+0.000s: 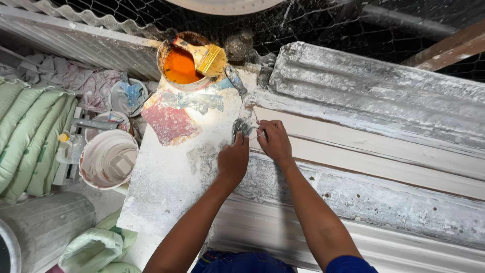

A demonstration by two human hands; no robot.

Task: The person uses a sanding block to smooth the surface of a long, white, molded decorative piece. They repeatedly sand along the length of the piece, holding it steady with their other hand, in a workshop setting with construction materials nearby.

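- The left hand rests knuckles-up on the dusty white tabletop, its fingertips pinching a small grey wad of fibre.
- The right hand is just beside it, fingers closed on the same grey wad of fibre and on thin strands that run from it.
- The wad lies at the tabletop's right edge, where it meets the long white plaster moulding.
- Farther up stands a tin of orange liquid with a yellow-handled brush lying across its rim.
- A white bucket sits to the left, near stacked pale green sacks.
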